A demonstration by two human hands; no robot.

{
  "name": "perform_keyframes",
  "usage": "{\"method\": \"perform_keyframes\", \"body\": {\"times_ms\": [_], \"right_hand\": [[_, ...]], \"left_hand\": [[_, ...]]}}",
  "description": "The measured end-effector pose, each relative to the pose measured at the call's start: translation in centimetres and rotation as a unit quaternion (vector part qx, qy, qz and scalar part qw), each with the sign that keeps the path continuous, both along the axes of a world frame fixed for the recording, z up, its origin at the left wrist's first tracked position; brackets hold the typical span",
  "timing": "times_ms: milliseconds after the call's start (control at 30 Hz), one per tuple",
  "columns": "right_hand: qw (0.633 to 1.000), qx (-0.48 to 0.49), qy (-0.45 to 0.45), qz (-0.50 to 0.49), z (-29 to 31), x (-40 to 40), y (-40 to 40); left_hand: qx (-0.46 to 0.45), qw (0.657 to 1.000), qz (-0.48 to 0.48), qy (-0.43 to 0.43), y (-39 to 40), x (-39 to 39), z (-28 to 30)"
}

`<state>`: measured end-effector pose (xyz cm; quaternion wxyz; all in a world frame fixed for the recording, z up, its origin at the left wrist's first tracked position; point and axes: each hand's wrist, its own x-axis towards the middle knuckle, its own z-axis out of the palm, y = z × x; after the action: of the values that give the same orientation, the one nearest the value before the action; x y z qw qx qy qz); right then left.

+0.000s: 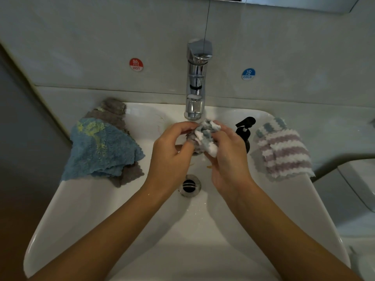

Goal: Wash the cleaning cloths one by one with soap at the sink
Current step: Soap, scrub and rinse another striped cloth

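Two bare hands meet in the middle of the frame, over a white sink [203, 240], bunching one wet cleaning cloth between them. The left hand [172, 151] curls its fingers around the near side of the blue-and-white striped cloth [205, 136], and the right hand [229, 157] clamps the other side, so the cloth is squeezed into a tight wad. It is held directly beneath the spout of the chrome tap [196, 82], which rises in the upper centre; this looks like the rubbing or rinsing stage, kept over the basin so drips fall toward the drain [189, 185] just below the hands. Whether water is running cannot be told.

At the left of the frame, a blue cloth [101, 147] with yellowish smears lies on top of a grey cloth [113, 110], both draped over the sink's rim, likely waiting their turn. At the right, a purple-and-white striped cloth [284, 153] lies over the opposite rim, kept apart from the soiled pair. A black pump bottle [245, 128], probably the soap, stands just beyond the right hand, within easy reach. Red "hot" and blue "cold" stickers mark the wall either side of the tap.
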<state>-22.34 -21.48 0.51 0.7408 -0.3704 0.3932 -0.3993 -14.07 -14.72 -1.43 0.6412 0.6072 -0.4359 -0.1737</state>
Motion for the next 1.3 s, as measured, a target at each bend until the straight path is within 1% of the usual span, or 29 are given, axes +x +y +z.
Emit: {"method": "perform_keyframes", "body": {"times_ms": [67,200,367,467,567,667,733,767,933,1000,1067,1133,1300], "right_hand": [[1.000,-0.016,0.002,-0.008,-0.1,0.0,-0.1],[1.000,-0.021,-0.008,0.002,-0.2,-0.1,0.1],[0.999,-0.035,0.026,0.017,-0.3,0.0,0.0],[0.999,-0.017,0.043,0.004,0.0,-0.1,-0.4],[0.998,-0.024,0.057,0.013,-0.1,-0.2,-0.3],[0.998,-0.038,0.037,0.021,-0.1,-0.2,-0.1],[0.998,-0.044,0.031,0.025,0.0,-0.4,-0.1],[0.998,-0.051,0.032,0.031,0.0,-0.5,-0.1],[0.992,-0.082,0.058,0.072,0.4,-0.4,0.5],[0.990,-0.089,0.068,0.087,0.8,-0.5,0.5],[0.989,-0.086,0.074,0.098,1.1,-0.5,0.4],[0.989,-0.082,0.073,0.102,1.4,-0.6,0.4],[0.988,-0.076,0.068,0.115,1.5,-0.8,0.3]], "left_hand": [[0.019,1.000,-0.010,0.008,0.0,-0.2,-0.1],[0.081,0.996,-0.009,-0.025,0.1,-0.4,-0.4],[0.087,0.995,0.004,-0.054,0.1,0.2,-0.3],[0.074,0.997,0.012,-0.023,0.0,0.8,-0.3],[0.050,0.998,0.027,-0.001,0.0,1.2,0.2],[0.055,0.998,-0.015,0.027,0.1,0.4,0.5],[0.070,0.997,-0.030,0.007,0.1,-0.1,0.4],[0.071,0.997,-0.023,-0.007,0.0,-0.1,0.2],[0.074,0.995,0.049,-0.050,-0.1,0.9,0.0],[0.062,0.995,0.069,-0.042,-0.1,1.4,0.2],[0.043,0.997,0.071,-0.002,-0.1,1.9,0.7],[0.026,0.997,0.068,0.019,0.0,2.2,0.9],[0.019,0.997,0.076,0.005,0.1,2.1,0.8]]}}
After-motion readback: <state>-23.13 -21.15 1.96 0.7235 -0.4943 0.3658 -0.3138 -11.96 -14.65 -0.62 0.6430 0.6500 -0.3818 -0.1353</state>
